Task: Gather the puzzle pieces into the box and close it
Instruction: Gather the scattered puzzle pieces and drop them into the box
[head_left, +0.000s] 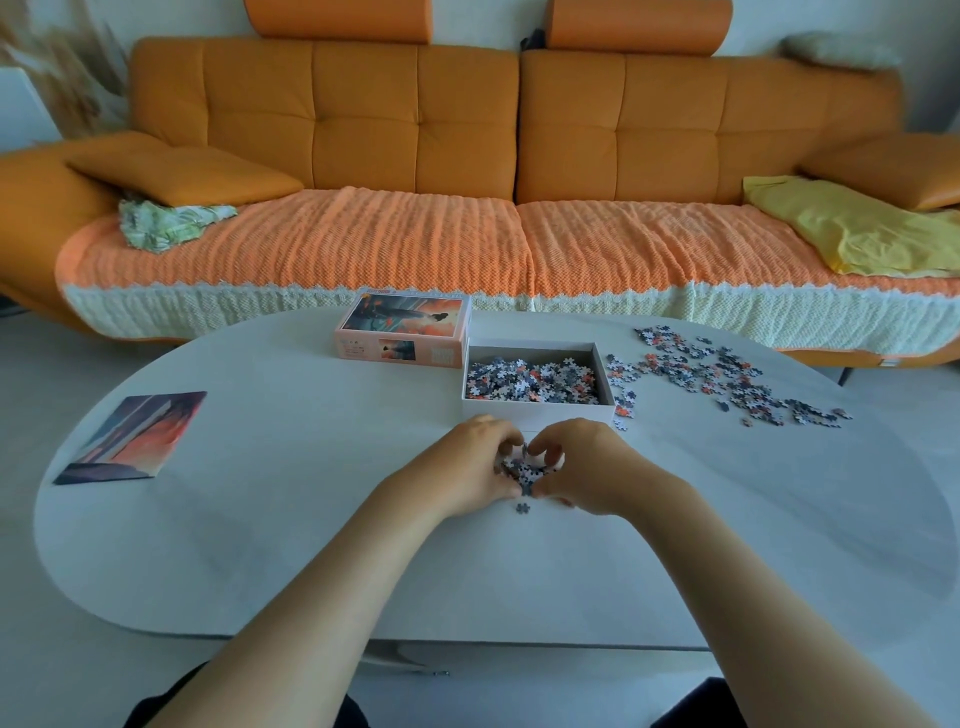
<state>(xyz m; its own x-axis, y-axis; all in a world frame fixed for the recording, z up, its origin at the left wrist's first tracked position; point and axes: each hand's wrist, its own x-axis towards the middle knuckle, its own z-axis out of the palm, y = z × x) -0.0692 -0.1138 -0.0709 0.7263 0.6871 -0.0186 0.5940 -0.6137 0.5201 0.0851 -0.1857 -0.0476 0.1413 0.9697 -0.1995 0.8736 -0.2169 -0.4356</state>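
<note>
An open white box (537, 409) stands mid-table with many puzzle pieces (530, 382) inside. Its printed lid (405, 330) lies just behind it to the left. My left hand (475, 460) and my right hand (582, 460) curl together around a small heap of pieces (523, 470) on the table, right in front of the box. One single piece (522, 507) lies loose just below the hands. A wide scatter of loose pieces (717, 376) covers the table to the right of the box.
A printed picture sheet (132, 436) lies flat at the table's left. The white oval table (260, 519) ends in a near edge below my forearms. An orange sofa (467, 156) with cushions and cloths runs behind the table.
</note>
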